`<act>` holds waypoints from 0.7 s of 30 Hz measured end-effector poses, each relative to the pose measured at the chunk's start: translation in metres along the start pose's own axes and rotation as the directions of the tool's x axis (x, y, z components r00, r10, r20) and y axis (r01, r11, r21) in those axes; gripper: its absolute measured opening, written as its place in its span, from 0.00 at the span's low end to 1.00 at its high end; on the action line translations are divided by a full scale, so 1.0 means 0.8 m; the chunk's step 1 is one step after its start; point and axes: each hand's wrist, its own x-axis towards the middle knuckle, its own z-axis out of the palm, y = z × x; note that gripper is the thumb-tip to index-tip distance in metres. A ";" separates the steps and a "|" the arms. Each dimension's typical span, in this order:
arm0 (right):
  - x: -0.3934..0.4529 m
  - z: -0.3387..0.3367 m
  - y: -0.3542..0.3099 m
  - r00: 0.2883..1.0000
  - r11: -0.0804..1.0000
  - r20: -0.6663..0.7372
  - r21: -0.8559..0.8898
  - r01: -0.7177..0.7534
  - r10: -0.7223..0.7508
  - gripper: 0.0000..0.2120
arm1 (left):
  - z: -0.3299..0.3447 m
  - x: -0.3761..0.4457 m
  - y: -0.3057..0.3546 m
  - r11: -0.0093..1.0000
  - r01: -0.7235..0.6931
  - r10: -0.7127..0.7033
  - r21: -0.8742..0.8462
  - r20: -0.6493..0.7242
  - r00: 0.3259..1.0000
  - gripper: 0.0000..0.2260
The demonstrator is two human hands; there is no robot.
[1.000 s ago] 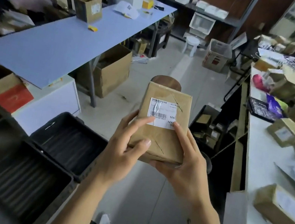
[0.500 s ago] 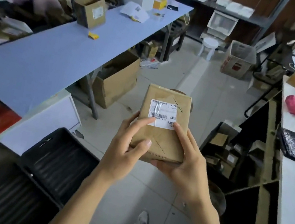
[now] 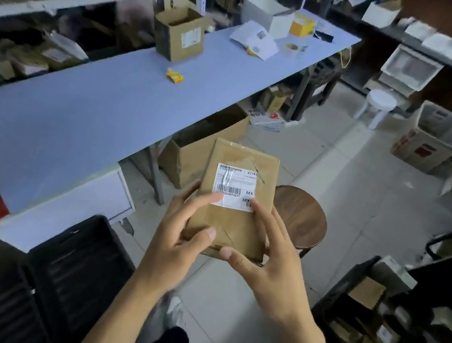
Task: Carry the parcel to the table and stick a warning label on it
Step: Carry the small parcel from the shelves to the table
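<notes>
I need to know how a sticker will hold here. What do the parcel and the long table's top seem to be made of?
The parcel looks like matte brown cardboard or kraft paper, with glossy clear tape glinting across its top and over its white paper shipping label. The long table has a smooth, flat pale blue top, probably laminate or painted board; the look leaves that open.
</notes>
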 end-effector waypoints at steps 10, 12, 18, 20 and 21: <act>0.227 -0.014 0.010 0.997 0.998 -0.070 -0.051 -0.022 0.019 0.37 | -0.020 0.240 -0.027 0.997 -0.044 0.045 -0.066 0.007 0.999 0.22; 0.268 -0.013 0.014 0.998 0.999 -0.056 -0.035 -0.033 0.031 0.36 | -0.023 0.275 -0.033 0.996 -0.025 0.023 -0.085 -0.015 1.000 0.22; 0.404 -0.002 0.043 0.998 1.000 0.055 0.022 0.008 -0.009 0.37 | -0.040 0.383 -0.062 0.995 0.010 -0.022 -0.097 -0.124 0.992 0.22; 0.458 0.000 0.055 0.995 0.998 0.083 0.004 0.057 -0.057 0.37 | -0.044 0.426 -0.074 0.997 0.006 -0.020 -0.073 -0.181 0.983 0.22; 0.484 0.000 0.060 0.991 0.997 0.106 0.002 0.078 -0.078 0.37 | -0.045 0.448 -0.079 0.999 0.019 -0.029 -0.050 -0.214 0.976 0.22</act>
